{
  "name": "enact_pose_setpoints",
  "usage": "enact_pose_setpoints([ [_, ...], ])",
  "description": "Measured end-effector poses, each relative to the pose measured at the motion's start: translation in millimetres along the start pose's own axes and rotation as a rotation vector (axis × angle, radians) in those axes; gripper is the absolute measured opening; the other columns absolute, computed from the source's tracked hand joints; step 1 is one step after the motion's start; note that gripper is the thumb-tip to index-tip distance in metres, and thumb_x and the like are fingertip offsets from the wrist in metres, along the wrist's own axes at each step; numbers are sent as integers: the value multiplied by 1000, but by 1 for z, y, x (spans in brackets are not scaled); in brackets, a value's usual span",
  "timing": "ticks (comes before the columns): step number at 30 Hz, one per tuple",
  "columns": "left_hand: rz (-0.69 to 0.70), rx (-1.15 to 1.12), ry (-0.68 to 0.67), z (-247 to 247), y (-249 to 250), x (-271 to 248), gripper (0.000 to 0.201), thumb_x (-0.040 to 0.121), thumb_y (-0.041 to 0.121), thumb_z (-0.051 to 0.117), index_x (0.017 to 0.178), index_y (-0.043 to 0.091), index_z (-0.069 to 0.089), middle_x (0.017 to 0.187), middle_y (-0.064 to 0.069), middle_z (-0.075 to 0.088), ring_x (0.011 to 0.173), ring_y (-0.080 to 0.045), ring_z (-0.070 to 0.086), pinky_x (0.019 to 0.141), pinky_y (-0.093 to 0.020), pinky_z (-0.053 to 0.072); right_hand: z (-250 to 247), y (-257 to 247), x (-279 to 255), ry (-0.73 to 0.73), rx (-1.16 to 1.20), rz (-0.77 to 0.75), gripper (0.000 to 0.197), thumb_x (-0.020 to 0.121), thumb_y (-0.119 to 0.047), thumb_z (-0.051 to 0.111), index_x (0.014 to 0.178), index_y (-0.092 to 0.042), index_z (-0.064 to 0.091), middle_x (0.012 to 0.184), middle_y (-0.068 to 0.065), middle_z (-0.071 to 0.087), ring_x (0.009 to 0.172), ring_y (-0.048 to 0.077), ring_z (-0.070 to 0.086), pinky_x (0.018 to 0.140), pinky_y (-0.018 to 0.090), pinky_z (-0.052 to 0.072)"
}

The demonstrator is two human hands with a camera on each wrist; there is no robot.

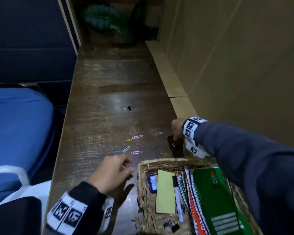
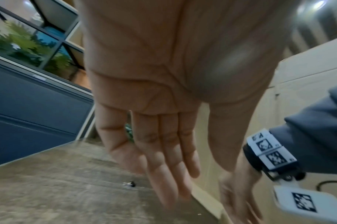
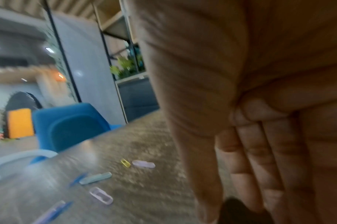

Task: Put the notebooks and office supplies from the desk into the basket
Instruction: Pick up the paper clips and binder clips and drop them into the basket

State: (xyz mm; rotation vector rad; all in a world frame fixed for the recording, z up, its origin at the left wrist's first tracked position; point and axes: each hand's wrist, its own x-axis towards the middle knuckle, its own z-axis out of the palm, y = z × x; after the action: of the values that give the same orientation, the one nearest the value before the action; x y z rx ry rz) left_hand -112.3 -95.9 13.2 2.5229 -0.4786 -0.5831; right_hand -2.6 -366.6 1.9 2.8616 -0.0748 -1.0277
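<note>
A woven basket (image 1: pixel 159 162) at the desk's near right holds a green notebook (image 1: pixel 215 192), spiral notebooks, a yellow pad (image 1: pixel 165 192), a pen (image 1: pixel 177 197) and binder clips (image 1: pixel 170 223). Several coloured paper clips (image 1: pixel 137 136) (image 3: pixel 142 163) lie scattered on the dark wooden desk (image 1: pixel 100 82). A small black binder clip (image 1: pixel 128 108) (image 2: pixel 130 184) sits farther back. My right hand (image 1: pixel 176 133) (image 3: pixel 235 201) points down just beyond the basket, its thumb and fingertips pinching a dark clip-like object (image 1: pixel 174 145) (image 3: pixel 237 212). My left hand (image 1: pixel 115 172) (image 2: pixel 169 159) hovers by the nearest paper clips, fingers straight, holding nothing.
A cardboard wall (image 1: pixel 227 65) runs along the desk's right side. A blue chair (image 1: pixel 15 124) stands off the left edge. A dark green plant (image 1: pixel 100 17) is at the far end. The wrist views are blurred.
</note>
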Motion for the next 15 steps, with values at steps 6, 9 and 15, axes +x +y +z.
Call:
enact_pose_setpoints([
  [6,-54,80,127,-40,-34,55,25,86,24,65,109,14,67,107,-4,73,102,-20,67,86,-25,48,31,-2,39,-46,32,42,53,69,-26,82,116,-9,64,95,5,50,86,18,46,82,33,44],
  [9,-46,159,226,-68,-43,104,27,86,22,62,111,11,65,111,-9,71,108,-27,64,90,-30,46,36,-3,54,-57,38,59,51,75,-24,77,121,-9,61,96,4,46,89,15,42,79,30,39],
  [15,-99,212,197,-83,-67,226,34,88,17,59,121,9,61,123,-12,65,117,-30,59,99,-33,45,38,1,72,-117,32,91,49,81,-20,72,126,-8,57,100,-2,44,92,11,40,80,25,36],
])
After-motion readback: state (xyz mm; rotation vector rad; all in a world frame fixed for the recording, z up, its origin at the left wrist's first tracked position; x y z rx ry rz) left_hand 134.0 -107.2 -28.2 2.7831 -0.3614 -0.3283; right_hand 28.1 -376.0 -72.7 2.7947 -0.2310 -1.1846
